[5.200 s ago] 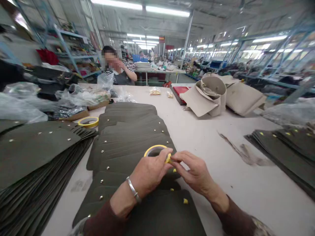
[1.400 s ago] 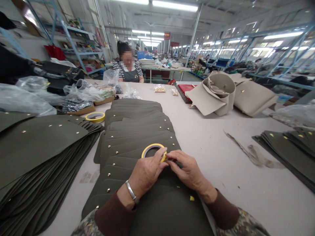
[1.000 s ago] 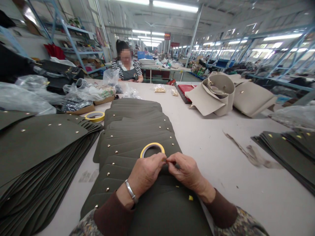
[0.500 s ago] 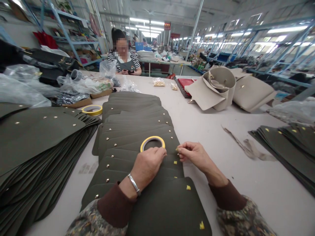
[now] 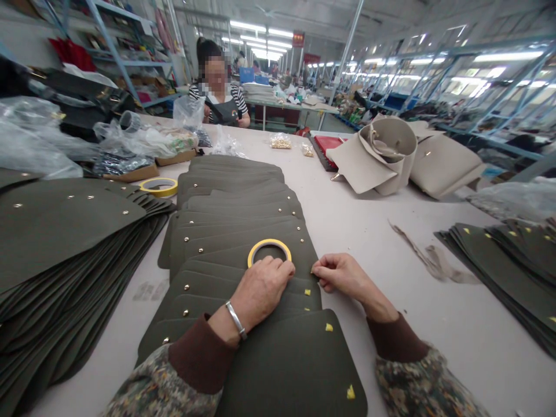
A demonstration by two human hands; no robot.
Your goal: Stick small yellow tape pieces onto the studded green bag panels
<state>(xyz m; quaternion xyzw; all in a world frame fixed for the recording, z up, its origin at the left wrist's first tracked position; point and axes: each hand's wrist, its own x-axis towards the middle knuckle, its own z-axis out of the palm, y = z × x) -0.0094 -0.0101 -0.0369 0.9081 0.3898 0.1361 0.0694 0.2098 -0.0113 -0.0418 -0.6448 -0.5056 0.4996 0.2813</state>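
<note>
Left fingers [image 5: 285, 270] hold yellow tape [image 5: 269, 241]; a clear bag [image 5: 278, 136] contains gold pieces [image 5: 282, 145].

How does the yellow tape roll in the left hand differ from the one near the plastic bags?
The near roll is gripped by the left hand; the far roll lies flat on the table. The near roll is partly hidden behind that hand; no hand covers the far roll. Both are yellow rings.

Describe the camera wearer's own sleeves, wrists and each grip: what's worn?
Sleeves: mottled camouflage-type print, ending in plain dark brown cuffs. Left grip: no glove, with a shiny silver-coloured bangle at the wrist. Right grip: no glove, nothing visible on the wrist.
</note>
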